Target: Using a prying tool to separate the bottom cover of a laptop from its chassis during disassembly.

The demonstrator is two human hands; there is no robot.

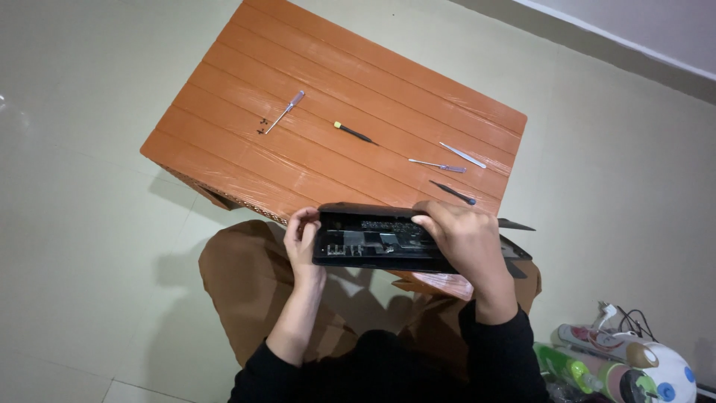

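Both hands grip an opened black laptop base (pixel 373 242): left hand (pixel 302 239) fingers clamped on its left end, right hand (pixel 466 239) curled over its right, above the orange table's (pixel 246 160) near edge.

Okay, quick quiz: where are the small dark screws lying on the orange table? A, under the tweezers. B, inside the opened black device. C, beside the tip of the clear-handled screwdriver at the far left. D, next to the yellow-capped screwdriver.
C: the small dark screws lie in a cluster on the orange table right by the tip of the clear-handled screwdriver, apart from the other tools.
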